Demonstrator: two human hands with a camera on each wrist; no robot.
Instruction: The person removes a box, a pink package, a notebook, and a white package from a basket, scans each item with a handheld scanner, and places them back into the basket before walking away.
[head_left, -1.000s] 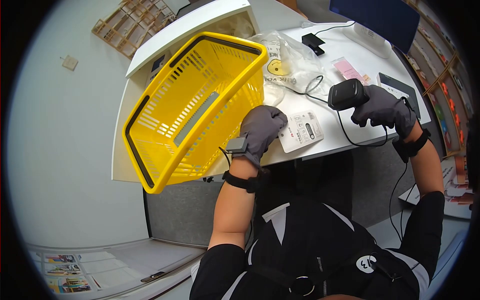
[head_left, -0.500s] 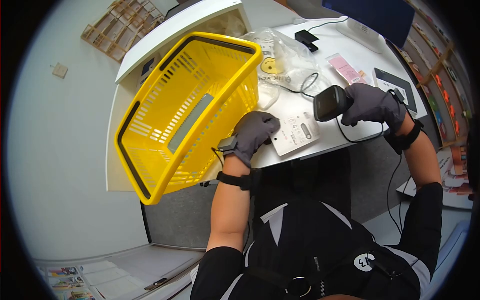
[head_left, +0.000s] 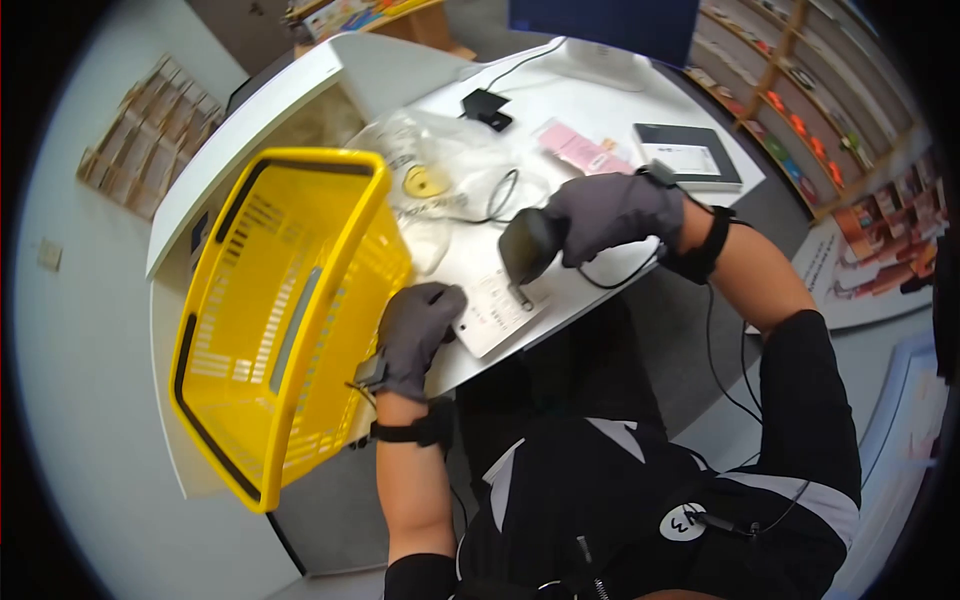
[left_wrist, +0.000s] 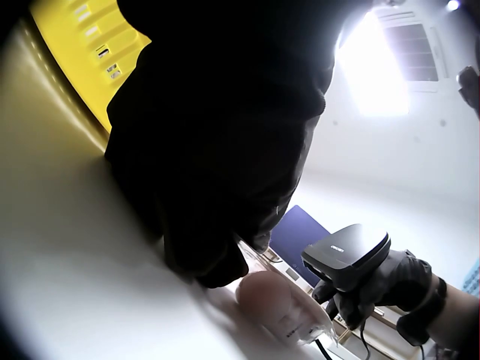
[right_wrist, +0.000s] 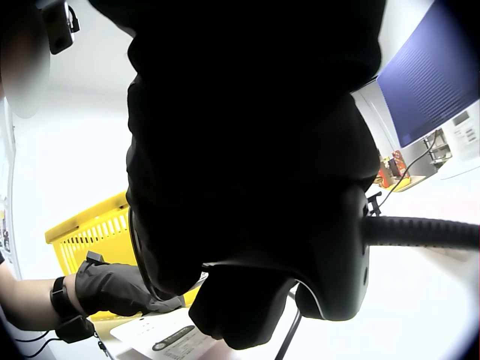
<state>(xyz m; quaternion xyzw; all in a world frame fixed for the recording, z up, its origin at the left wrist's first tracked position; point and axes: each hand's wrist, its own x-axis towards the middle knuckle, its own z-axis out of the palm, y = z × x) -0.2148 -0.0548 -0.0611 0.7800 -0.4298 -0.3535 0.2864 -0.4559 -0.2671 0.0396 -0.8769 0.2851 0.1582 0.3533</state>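
Observation:
My gloved left hand (head_left: pixel 415 335) holds the left edge of a flat white card package (head_left: pixel 488 322) lying at the table's front edge. The package has a hang hole, printing and a dark elongated shape on it. In my gloved right hand (head_left: pixel 615 220) I grip a black handheld barcode scanner (head_left: pixel 530 245), its head over the package's far right part and partly hiding it. A cable runs from the scanner's handle. The left wrist view shows the scanner (left_wrist: pixel 345 255) raised in the right hand. Beside my left hand stands a yellow shopping basket (head_left: pixel 385 250).
Behind the package lie a clear plastic bag (head_left: pixel 450 165) with a yellow face print and a looped black cable (head_left: pixel 505 195). Farther right are a pink packet (head_left: pixel 580 148) and a dark flat box (head_left: pixel 690 155). A monitor (head_left: pixel 610 30) stands at the back.
The scanner has moved left and now overlaps the card package in the head view. My left hand stays at the package's edge. The head view has turned, shifting the table leftward.

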